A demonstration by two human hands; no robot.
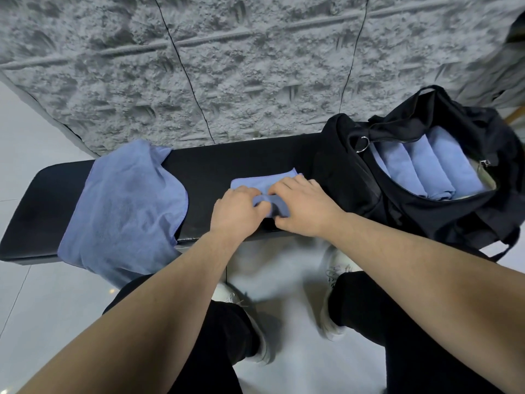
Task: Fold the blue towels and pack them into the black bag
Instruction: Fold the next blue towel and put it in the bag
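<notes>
A blue towel (257, 182), partly folded, lies on the black bench (227, 160) in the middle. My left hand (237, 209) and my right hand (302, 206) both grip its near edge, fingers curled round a rolled fold of cloth. At the right end of the bench stands the open black bag (426, 211) with three folded blue towels (426, 166) side by side inside it. A pile of unfolded blue towels (125, 211) drapes over the left part of the bench and hangs past its front edge.
A rough grey textured wall (227, 66) rises right behind the bench. Pale floor tiles (42, 294) surround it. My black-trousered legs and white shoes (332, 294) stand just in front of the bench.
</notes>
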